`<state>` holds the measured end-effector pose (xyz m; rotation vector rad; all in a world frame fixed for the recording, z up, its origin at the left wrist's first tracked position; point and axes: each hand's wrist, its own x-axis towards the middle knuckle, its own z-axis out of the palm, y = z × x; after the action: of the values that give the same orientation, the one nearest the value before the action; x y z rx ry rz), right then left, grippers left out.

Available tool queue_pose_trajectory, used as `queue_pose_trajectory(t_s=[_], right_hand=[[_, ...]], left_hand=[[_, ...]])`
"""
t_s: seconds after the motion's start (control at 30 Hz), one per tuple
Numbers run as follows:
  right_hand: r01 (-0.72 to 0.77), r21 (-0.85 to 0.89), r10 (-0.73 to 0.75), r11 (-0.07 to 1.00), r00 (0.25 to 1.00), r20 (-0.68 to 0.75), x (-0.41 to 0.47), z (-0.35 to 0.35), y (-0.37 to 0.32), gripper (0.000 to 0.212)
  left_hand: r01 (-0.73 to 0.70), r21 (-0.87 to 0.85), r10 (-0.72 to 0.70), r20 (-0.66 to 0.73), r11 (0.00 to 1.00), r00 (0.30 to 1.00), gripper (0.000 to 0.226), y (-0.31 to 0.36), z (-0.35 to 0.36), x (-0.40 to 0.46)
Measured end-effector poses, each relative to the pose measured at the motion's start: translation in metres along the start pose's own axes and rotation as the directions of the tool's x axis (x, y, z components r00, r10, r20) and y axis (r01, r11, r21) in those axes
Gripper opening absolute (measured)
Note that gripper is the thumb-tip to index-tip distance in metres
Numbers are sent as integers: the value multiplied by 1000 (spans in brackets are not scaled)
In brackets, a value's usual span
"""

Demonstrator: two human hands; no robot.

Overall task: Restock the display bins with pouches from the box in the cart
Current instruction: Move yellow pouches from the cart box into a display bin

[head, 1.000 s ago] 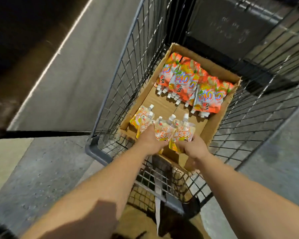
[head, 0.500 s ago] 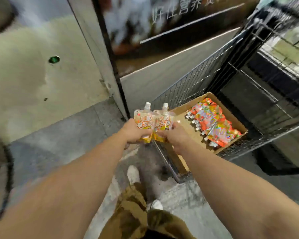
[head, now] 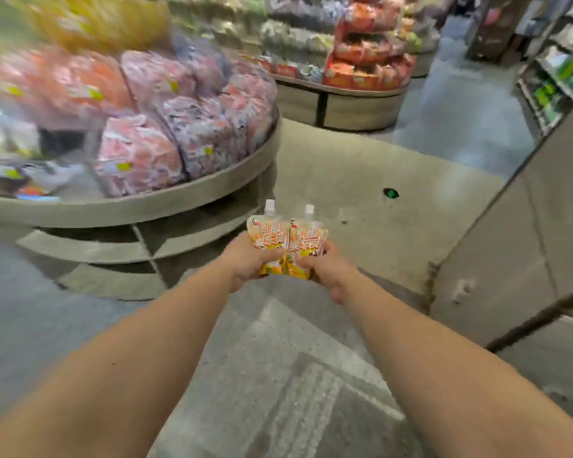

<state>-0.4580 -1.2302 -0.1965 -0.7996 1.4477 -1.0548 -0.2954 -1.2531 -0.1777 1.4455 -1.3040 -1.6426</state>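
Open floor ahead, displays crowding the left and a wall on the right

Bare grey floor point(head: 338, 180) lay open straight ahead of the left hand point(head: 245, 262) and right hand point(head: 325, 269), which held two pouches point(head: 286, 241) side by side above it. To the left, the round display stand point(head: 166, 200) with its heaped, blurred bags point(head: 136, 153) bulged near the hands. A second round stand point(head: 341, 104) blocked the far end, with a floor gap between the two. On the right, a grey wall panel point(head: 510, 246) and shelving point(head: 556, 77) closed that side.
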Motion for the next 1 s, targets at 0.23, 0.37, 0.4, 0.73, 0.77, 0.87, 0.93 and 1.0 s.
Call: queue_pose_trajectory(t_s=[0.23,0.37,0.4,0.73,0.77,0.87,0.93,1.0], right_hand=[[98,-128,-36,987,907,419,26,329,-32,21],[134,-144,-20,980,796,605,9,472,-48,20],[140,-148,-15,979,773,635,6,498,-52,20],[184,-177,14,967,654,756,67,692,-67,24],[178,-179,19,968,657,754,82,708,-69,25],[187,-201,26,961,666,746,129,755,-78,23],[180,-223,49,958,664,746,161,789,-91,20],[186,-224,47,957,661,749,190,822,-106,18]], left_hand=[[-38,-71,17,-274,997,962,34,-10,-317,-75],[-43,-108,-12,-463,993,886,32,-24,-444,-123],[-55,-123,-14,-495,991,869,32,-28,-468,-131],[-128,-246,-79,-688,961,722,37,-51,-644,-97],[-135,-254,-84,-696,958,713,36,-49,-661,-83],[-143,-268,-88,-695,953,714,32,-45,-710,-39],[-143,-295,-112,-700,945,706,28,-38,-745,-12],[-155,-306,-114,-704,940,701,26,-28,-781,13]])
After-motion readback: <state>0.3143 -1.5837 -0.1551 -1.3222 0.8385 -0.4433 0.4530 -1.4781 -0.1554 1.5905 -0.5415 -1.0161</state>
